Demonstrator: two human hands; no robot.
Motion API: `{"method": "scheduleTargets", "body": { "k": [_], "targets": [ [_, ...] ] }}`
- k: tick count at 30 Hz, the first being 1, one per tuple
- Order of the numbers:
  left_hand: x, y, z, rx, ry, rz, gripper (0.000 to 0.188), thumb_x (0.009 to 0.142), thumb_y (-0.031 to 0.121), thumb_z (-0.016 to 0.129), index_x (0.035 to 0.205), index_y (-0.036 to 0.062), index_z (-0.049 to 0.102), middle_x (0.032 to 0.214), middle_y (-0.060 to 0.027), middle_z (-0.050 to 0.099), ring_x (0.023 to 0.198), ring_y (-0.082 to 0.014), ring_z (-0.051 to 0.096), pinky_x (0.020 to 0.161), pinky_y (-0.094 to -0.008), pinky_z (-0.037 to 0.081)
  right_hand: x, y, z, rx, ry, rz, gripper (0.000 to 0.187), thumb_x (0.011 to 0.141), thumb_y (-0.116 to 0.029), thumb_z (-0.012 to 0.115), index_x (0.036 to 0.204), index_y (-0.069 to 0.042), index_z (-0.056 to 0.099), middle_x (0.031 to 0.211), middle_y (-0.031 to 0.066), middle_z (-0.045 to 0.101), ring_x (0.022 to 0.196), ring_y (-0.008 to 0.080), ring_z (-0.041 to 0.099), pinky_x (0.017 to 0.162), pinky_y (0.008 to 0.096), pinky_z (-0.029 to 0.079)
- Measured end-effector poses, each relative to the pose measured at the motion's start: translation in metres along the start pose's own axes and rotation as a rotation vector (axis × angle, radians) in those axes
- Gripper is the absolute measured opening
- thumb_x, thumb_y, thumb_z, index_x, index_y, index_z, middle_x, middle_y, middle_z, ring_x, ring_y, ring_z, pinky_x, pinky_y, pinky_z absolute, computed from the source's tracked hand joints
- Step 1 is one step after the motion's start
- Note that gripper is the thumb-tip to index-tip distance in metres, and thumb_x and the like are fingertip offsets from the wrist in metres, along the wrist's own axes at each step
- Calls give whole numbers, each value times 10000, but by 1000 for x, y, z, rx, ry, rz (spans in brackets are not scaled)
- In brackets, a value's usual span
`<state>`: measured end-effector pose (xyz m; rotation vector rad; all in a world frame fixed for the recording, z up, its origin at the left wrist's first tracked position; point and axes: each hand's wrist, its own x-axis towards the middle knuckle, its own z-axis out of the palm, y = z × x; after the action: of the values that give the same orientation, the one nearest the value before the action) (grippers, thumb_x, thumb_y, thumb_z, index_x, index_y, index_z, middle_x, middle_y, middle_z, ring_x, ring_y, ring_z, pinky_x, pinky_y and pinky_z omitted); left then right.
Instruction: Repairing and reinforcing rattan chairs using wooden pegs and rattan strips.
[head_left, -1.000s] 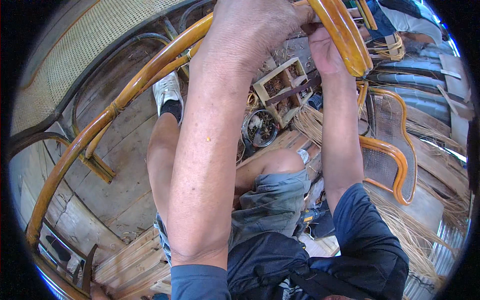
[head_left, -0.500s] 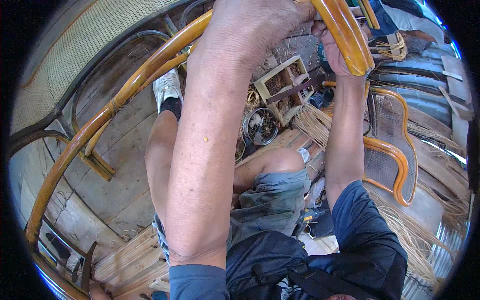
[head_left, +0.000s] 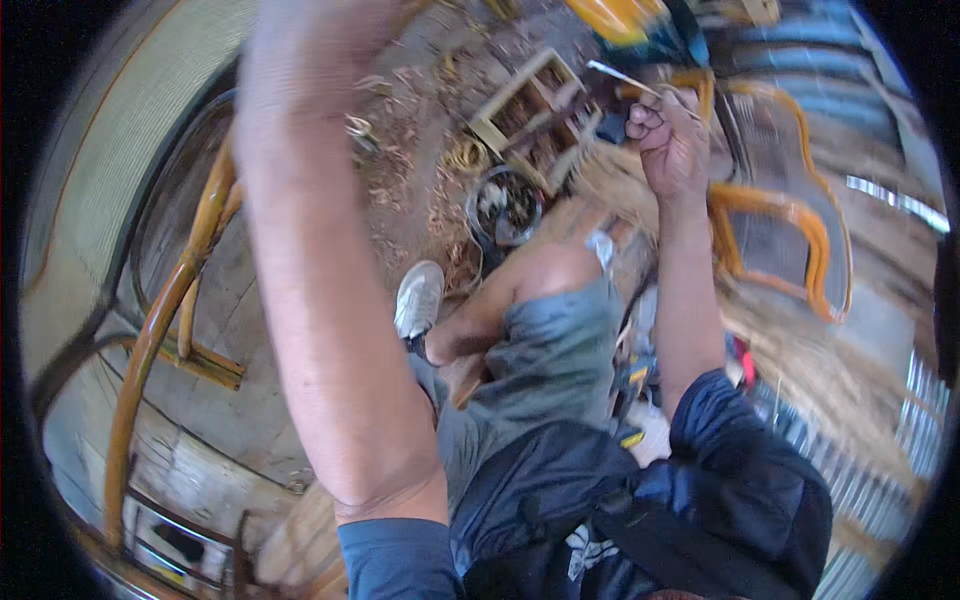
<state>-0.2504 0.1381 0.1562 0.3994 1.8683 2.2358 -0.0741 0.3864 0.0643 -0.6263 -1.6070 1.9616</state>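
My right hand (head_left: 668, 140) is closed around a thin, pale stick-like tool (head_left: 622, 76), whose exact kind I cannot make out. Its tip points up and to the left, toward the glossy orange end of a rattan pole (head_left: 615, 18) at the top edge. My left hand (head_left: 325, 25) is smeared by motion and partly cut off at the top, so its fingers do not show. Beside my left forearm, a varnished rattan chair frame (head_left: 150, 345) curves up along the left side, with a lashed joint on it.
A wooden divided box (head_left: 487, 128) and a round tin of scraps (head_left: 505, 208) stand on the shaving-strewn floor. Coiled cane strips (head_left: 465, 155) lie beside them. A rattan chair with a woven panel (head_left: 775, 150) is at the right. Woven mesh (head_left: 105, 120) runs along the far left.
My right hand has come away from the rattan pole and now shows the thin tool. My left arm has swung left and up. The view has shifted, and my foot has drawn nearer.
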Motion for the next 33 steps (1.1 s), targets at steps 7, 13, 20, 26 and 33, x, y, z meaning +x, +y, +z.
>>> {"method": "scheduleTargets", "body": {
  "k": [7,13,20,26,33],
  "targets": [
    [27,-55,-16,825,70,440,440,771,295,658,1120,48,556,910,-149,616,780,-273,564,746,-372,445,-117,-2,-118,-916,405,223,229,876,-201,544,843,13,618,672,46,597,565,104,554,510,244,436],
    [29,-47,-24,684,-74,223,496,728,361,690,1083,27,596,959,-121,633,873,-173,572,798,-284,418,-167,46,-143,-987,316,197,212,869,-195,562,902,4,626,690,29,603,577,85,545,533,227,440],
    [8,-45,3,792,-145,360,483,741,366,676,1079,30,595,946,-128,629,850,-192,569,783,-301,421,-186,69,-149,-1326,214,-57,195,852,-162,565,975,-16,607,801,93,627,721,177,597,677,290,462],
    [10,-49,1,901,-159,482,473,751,369,664,1075,33,594,934,-135,625,831,-209,566,771,-315,424,-192,74,-152,-1277,136,46,184,862,-148,537,957,-9,612,785,79,625,706,167,598,647,277,468],
    [20,-59,-10,1019,-176,630,461,763,373,651,1071,36,593,921,-142,621,808,-228,562,756,-331,427,-187,66,-158,-737,344,335,189,876,-147,526,968,-1,603,743,29,611,594,69,546,510,206,425]
  ]
}}
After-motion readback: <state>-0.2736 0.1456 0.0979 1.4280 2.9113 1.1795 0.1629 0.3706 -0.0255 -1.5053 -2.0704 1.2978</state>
